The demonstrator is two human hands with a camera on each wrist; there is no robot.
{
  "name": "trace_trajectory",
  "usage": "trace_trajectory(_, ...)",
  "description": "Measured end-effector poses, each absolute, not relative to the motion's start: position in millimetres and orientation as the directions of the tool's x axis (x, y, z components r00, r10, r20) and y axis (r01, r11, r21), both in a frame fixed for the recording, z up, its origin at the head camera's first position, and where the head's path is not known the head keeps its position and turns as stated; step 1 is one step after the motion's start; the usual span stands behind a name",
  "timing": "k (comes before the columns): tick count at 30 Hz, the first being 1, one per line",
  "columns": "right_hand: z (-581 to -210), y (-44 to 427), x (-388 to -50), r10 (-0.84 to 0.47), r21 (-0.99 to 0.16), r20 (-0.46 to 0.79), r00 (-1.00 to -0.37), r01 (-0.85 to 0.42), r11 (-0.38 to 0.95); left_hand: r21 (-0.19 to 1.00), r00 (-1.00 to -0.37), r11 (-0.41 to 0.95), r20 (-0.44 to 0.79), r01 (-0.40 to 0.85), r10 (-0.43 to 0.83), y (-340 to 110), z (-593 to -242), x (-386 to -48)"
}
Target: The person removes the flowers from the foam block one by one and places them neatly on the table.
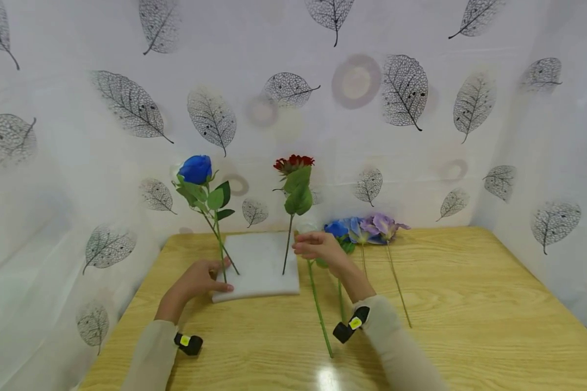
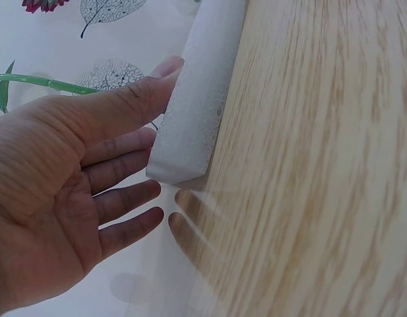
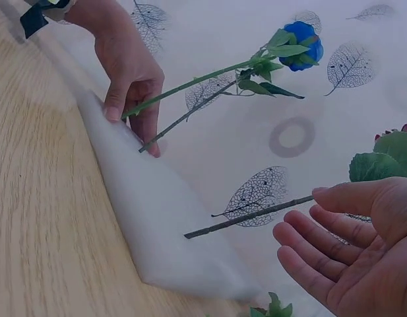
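A white foam board (image 1: pixel 259 271) lies on the table, with a blue rose (image 1: pixel 195 169) and a red flower (image 1: pixel 295 163) standing tilted over it, their stems meeting its top. My left hand (image 1: pixel 200 281) rests at the board's left edge; the thumb and a finger press on top around the blue rose's stems, while other fingers hang loosely beside the edge (image 2: pixel 183 132). Beside the red flower's stem (image 3: pixel 249 216) is my right hand (image 3: pixel 361 244), fingers spread and relaxed, thumb tip at the stem; whether it touches cannot be told.
Right of the board, a white flower (image 1: pixel 307 225), another blue flower (image 1: pixel 336 228) and purple flowers (image 1: pixel 382 225) lie on the wooden table (image 1: pixel 460 304), long stems pointing toward me. A leaf-patterned white sheet (image 1: pixel 283 43) hangs behind and at both sides.
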State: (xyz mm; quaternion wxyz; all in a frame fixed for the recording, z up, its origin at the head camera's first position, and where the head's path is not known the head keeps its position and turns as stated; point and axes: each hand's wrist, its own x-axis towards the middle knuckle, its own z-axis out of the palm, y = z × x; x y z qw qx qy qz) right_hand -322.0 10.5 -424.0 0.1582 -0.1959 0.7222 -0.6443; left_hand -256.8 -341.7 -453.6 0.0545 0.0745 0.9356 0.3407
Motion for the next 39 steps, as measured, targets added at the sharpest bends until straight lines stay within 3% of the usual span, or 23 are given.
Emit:
trace_trajectory(20, -444, -11, -320, -0.479, -0.998, -0.054, -0.876, 0.027, 0.064, 0.628, -0.984, 0.772, -0.054, 0.098, 0.169, -342, -457, -258)
trace_trajectory(39, -454, -27, -312, -0.499, -0.983, 0.069, -0.864, -0.144, 0.113, 0.608, -0.985, 0.791, -0.083, 0.068, 0.149, -339, -454, -257)
